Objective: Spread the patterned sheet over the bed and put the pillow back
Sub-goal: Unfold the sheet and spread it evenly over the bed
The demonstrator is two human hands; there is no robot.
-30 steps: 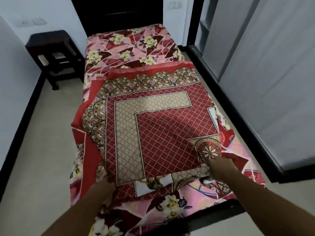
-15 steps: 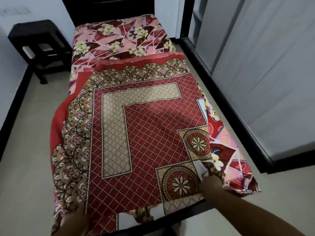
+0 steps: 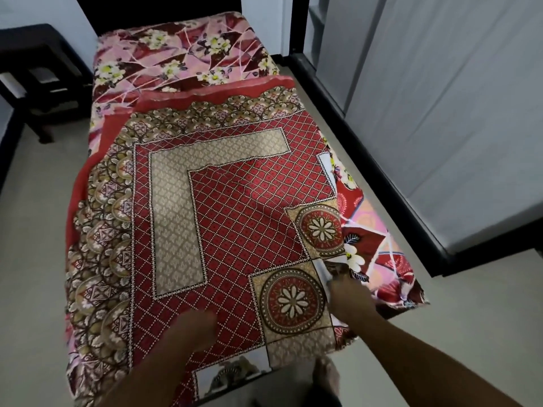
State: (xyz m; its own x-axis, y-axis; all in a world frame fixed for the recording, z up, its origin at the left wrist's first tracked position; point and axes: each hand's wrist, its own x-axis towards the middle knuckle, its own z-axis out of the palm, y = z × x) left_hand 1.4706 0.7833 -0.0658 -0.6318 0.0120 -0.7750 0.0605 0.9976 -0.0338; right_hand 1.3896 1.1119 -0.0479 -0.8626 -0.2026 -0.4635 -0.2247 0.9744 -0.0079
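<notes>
Nearest, the left hand [image 3: 192,327] lies on top of the red-and-beige patterned cloth sheet [image 3: 235,218], close to its near hem; it is blurred, so I cannot tell whether its fingers lie flat or pinch the fabric. To its right, the right hand [image 3: 351,296] has its fingers [image 3: 338,284] curled into the sheet's side edge, just beside the lower flower medallion, with the fabric bunched up around them. The sheet looks thin, light and limp. It sags over the left side of the bed and wrinkles beyond the fingertips, so it will probably follow a pull without resisting and hold no shape of its own. The hems and corners seem the best places to grip, one hand on each and kept well apart, so the cloth goes taut when drawn. Beyond both hands the sheet covers the near and middle part of the bed [image 3: 158,10] and sits skewed to the left. To the right of the fingers and farther up, the pink floral bed cover [image 3: 182,63] is left bare. No pillow shows anywhere. A dark wooden side table [image 3: 32,54] stands at far left.
</notes>
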